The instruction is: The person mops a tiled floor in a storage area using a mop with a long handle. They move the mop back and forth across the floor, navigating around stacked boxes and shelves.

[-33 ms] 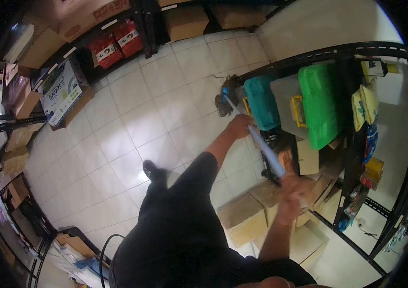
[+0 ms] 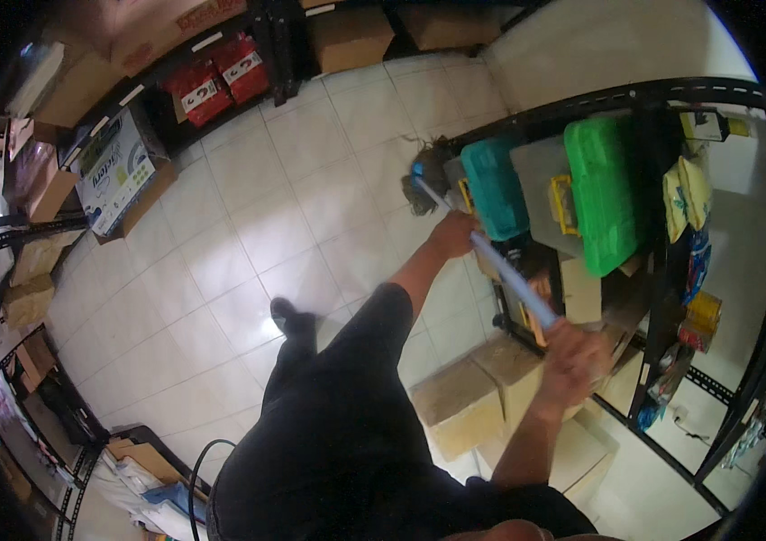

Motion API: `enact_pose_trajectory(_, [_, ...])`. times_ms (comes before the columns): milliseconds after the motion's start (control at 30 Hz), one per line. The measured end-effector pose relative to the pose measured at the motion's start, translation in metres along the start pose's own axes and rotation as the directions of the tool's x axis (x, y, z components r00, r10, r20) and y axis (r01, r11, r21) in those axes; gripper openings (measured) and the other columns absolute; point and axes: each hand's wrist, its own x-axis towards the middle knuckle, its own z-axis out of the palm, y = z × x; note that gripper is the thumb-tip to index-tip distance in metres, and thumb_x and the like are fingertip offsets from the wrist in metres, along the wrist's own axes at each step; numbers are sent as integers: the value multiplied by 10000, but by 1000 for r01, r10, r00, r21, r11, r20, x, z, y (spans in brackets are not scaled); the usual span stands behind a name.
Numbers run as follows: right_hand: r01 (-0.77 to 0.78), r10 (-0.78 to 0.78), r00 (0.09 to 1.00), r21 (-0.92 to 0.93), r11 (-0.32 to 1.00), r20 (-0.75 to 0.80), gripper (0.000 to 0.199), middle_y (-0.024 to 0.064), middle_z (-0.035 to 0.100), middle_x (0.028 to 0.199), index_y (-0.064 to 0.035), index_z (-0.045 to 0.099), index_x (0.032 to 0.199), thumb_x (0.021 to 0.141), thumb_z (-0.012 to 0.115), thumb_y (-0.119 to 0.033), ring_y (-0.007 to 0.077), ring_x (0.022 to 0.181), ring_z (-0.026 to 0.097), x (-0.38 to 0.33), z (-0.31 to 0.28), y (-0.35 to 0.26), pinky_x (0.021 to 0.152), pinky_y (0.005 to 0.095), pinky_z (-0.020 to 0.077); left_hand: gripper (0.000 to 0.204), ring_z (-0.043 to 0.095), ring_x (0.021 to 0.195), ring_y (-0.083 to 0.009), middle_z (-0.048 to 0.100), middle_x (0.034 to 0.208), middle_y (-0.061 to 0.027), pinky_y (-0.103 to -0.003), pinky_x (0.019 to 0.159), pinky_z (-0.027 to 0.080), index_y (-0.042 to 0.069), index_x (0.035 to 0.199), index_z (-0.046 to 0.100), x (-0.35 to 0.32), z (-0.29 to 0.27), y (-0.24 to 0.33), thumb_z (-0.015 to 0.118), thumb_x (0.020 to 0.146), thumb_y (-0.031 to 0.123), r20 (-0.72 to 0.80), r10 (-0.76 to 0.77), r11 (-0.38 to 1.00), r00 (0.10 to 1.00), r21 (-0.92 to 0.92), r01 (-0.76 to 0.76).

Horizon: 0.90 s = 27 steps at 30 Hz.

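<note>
The room has a shiny floor (image 2: pixel 221 261) of big pale tiles, with black shelves (image 2: pixel 716 87) along the sides. A mop (image 2: pixel 518 284) is right of the middle of the frame, in front of the shelf on the right. Its long, pale blue stick makes a slanted line, going from the upper middle down to the right. The mop head (image 2: pixel 424 185), with gray strings and a bit of blue, is at the upper left end and points up and left, near the corner of that shelf. The left hand (image 2: pixel 453 234) is wrapped around the stick, close to the mop head. The right hand (image 2: pixel 574 359) is curled tight around the stick lower down and to the right, and I cannot see any stick past it. Just right of the stick, a teal case (image 2: pixel 496 189) and a bright green case (image 2: pixel 604 194) sit on the shelf. Brown boxes (image 2: pixel 455 406) are below, at the lower middle. A dark shoe (image 2: pixel 284 316) shows near the middle.
</note>
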Motion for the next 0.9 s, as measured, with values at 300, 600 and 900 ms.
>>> enact_pose_trajectory(300, [-399, 400, 910, 496, 771, 111, 242, -43, 301, 528, -167, 357, 724, 875, 521, -262, 114, 472, 250, 10, 62, 47, 529, 309, 276, 267, 609, 1051, -402, 701, 982, -160, -512, 1043, 412, 57, 953, 723, -242, -99, -47, 754, 749, 228, -224, -428, 877, 876, 134, 462])
enact_pose_trajectory(600, [-595, 370, 772, 383, 706, 518, 195, 72, 498, 660, -25, 529, 734, 906, 516, -116, 174, 607, 479, -130, 201, 136, 586, 376, 407, 223, 659, 861, -322, 702, 852, -102, -458, 846, 508, 128, 840, 760, -485, -195, -131, 777, 748, 330, -255, -708, 502, 659, 474, 723])
enact_pose_trajectory(900, [-179, 82, 935, 260, 949, 345, 213, 91, 517, 603, -36, 487, 669, 865, 535, -102, 177, 508, 473, 4, 17, -34, 479, 341, 369, 290, 648, 857, -365, 700, 842, -143, -457, 795, 497, 84, 740, 697, -173, -22, 18, 853, 740, 328, -357, -360, 933, 862, -163, 322])
